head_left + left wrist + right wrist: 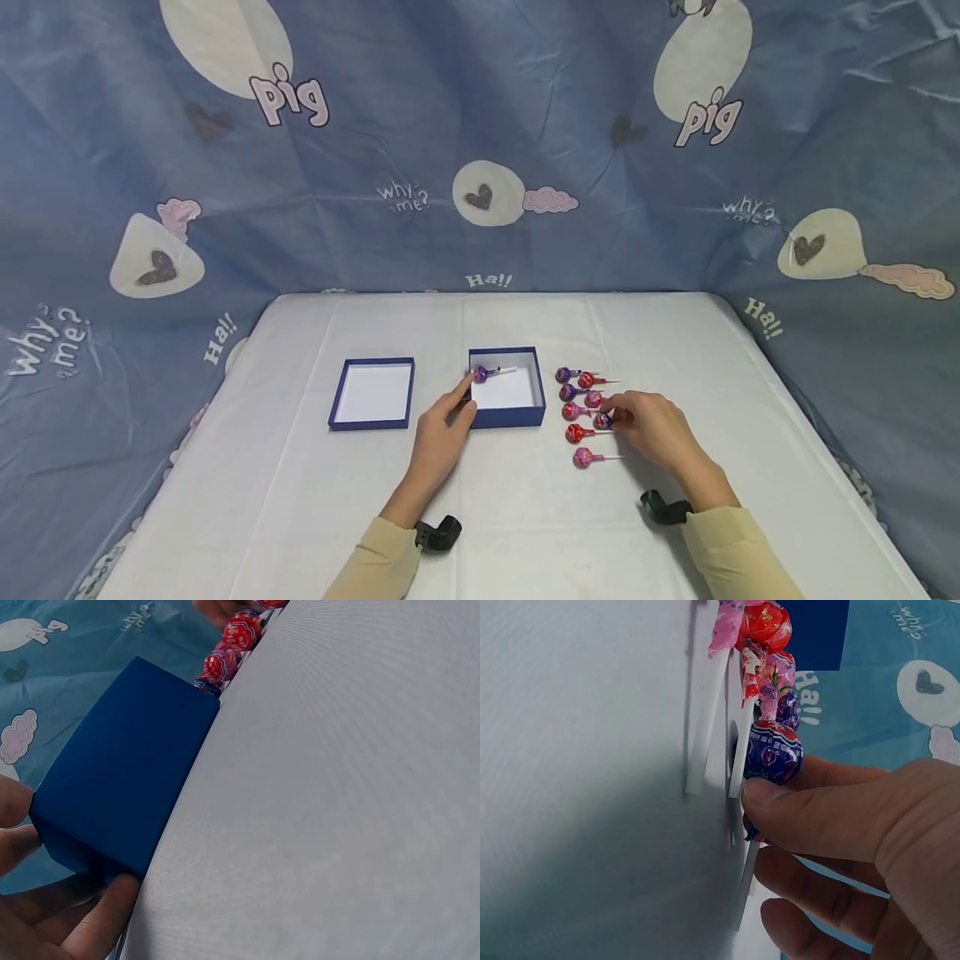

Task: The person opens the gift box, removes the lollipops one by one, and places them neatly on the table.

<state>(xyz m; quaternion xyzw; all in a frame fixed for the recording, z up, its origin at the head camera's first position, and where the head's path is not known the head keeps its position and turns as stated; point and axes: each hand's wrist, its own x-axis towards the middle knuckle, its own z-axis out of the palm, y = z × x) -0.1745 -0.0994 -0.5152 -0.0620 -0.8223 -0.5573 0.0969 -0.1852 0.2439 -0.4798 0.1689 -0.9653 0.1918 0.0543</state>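
Observation:
My left hand rests against the left side of a blue box with a white inside, its fingers touching the wall and corner. In the left wrist view, the fingers lie along the end of the box. A purple-wrapped lollipop lies inside, its white stick pointing right. My right hand pinches a dark blue-purple lollipop between thumb and index finger just below its ball. Close by on the table are several others, including a red lollipop and a pink lollipop.
A shallow blue-rimmed box lid lies left of the box, white inside facing up. Everything stands on a white-covered table. A blue patterned cloth hangs behind and along both sides.

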